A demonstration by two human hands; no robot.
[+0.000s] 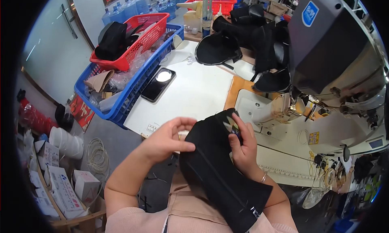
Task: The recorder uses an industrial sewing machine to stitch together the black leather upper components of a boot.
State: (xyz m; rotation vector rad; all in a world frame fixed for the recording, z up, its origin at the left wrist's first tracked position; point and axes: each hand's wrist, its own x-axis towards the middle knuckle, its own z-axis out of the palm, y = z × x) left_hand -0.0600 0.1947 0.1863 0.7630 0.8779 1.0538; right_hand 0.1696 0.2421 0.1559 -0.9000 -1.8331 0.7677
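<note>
A black boot upper (219, 160) of soft material hangs in front of my body, slanting from upper left down to the lower right. A long seam or closure line runs along it, and a small pale mark shows near its lower end. My left hand (172, 140) pinches its left edge, thumb on top and the other fingers partly behind. At the upper right edge, my right hand (245, 146) grips it with index finger and thumb. Between them shows a small pointed silvery and yellow-green thing (231, 125); its kind is unclear.
A sewing machine (332, 50) fills the right side of the white table (194, 91). Black boot parts (259, 42) pile up beside it. On the left lie a phone (158, 85), a blue basket (125, 107) and a red basket (150, 36). Boxes (65, 188) stand on the lower left.
</note>
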